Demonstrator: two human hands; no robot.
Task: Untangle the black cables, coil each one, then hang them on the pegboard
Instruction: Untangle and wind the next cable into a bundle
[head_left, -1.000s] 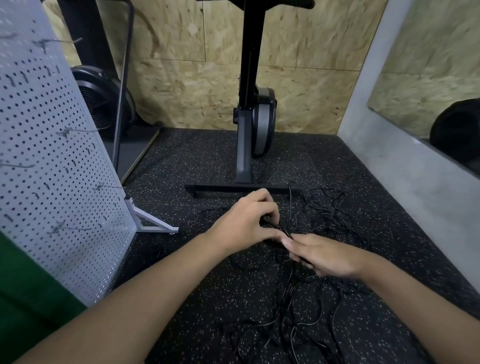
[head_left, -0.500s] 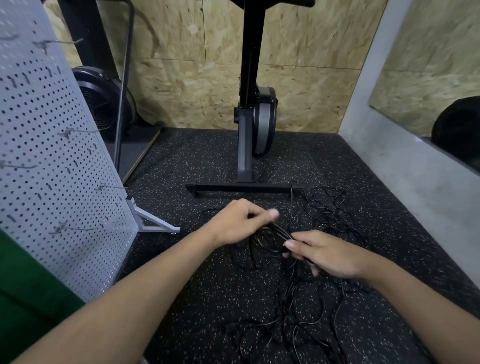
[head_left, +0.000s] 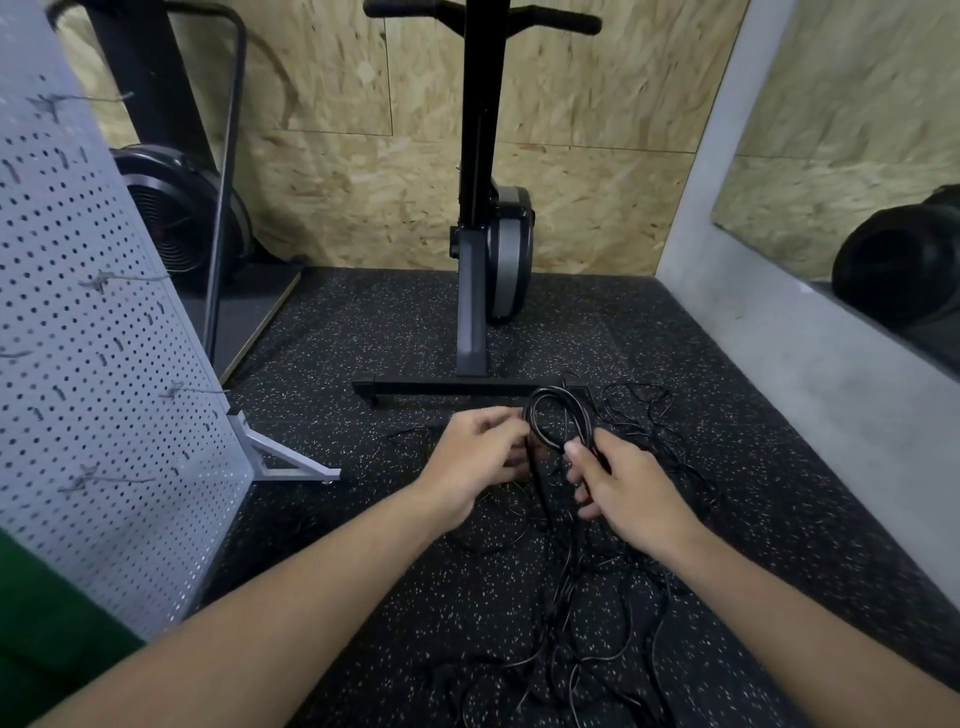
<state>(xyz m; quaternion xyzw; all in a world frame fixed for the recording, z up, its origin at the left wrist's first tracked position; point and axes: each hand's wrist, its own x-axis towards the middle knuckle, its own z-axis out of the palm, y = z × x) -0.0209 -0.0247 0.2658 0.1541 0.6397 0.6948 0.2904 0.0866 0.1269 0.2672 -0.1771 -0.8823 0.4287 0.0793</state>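
A small coil of black cable stands up between my hands as several stacked loops. My left hand pinches the coil's left side, and my right hand grips its lower right, thumb on the strands. A tangle of thin black cables lies on the speckled floor below and to the right of my hands, one strand running up into the coil. The grey pegboard stands at the left with bare wire hooks sticking out.
An exercise machine's black post and base bar stand just beyond my hands. The pegboard's grey foot reaches onto the floor at the left. A grey wall ledge borders the right; a fan wheel sits behind the pegboard.
The cable loops have grown from a flat bundle into an upright coil. Both hands have lifted slightly off the tangle and moved apart around the coil.
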